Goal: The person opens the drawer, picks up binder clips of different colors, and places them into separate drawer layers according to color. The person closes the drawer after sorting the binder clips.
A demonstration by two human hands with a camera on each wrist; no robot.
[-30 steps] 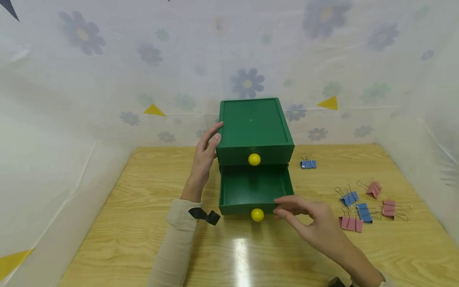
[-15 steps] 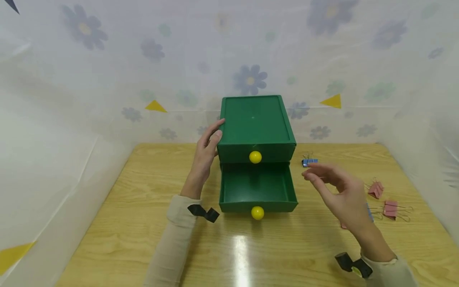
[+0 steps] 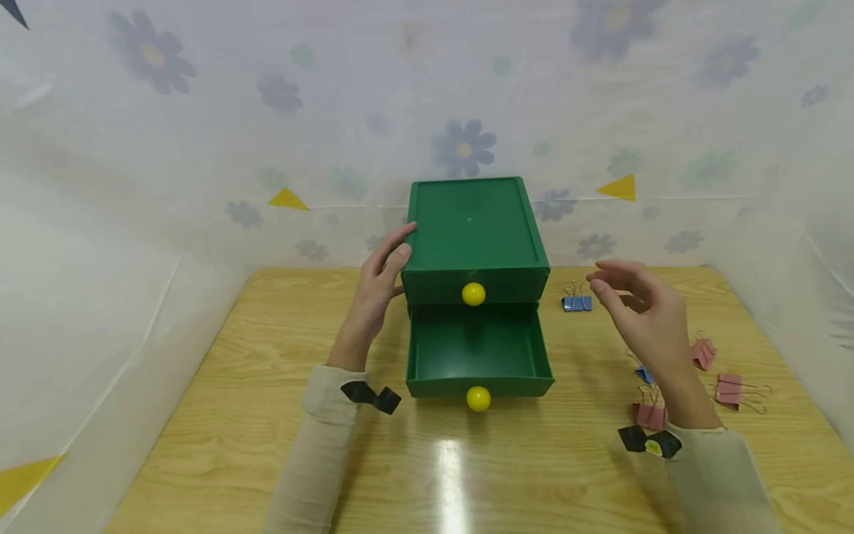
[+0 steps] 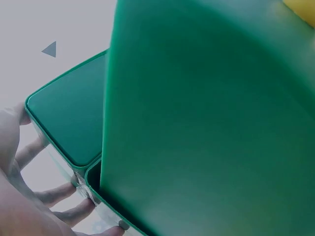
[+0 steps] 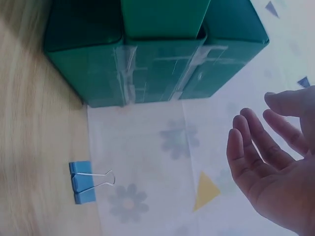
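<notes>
Left hand (image 3: 379,285): fingers flat, steadying green drawer box (image 3: 472,233) | right hand (image 3: 640,315): grip spread, empty, beside blue binder clip (image 3: 576,302) near bench's far edge | clip: light, stiff, probably springy; pinch its body.

A green drawer box (image 3: 472,236) stands upright against the left hand (image 3: 377,291), lower drawer (image 3: 477,357) pulled open; a blue binder clip (image 3: 576,302) lies just beside the right hand's (image 3: 639,315) fingertips.

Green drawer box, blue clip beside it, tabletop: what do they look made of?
Green drawer box: likely molded plastic, smooth even colour, rounded rims; clear tape shows on its side in the right wrist view. Blue clip: seemingly painted metal with bare wire handles. Tabletop: wood-grain, probably glossy laminate, given the glare.
</notes>
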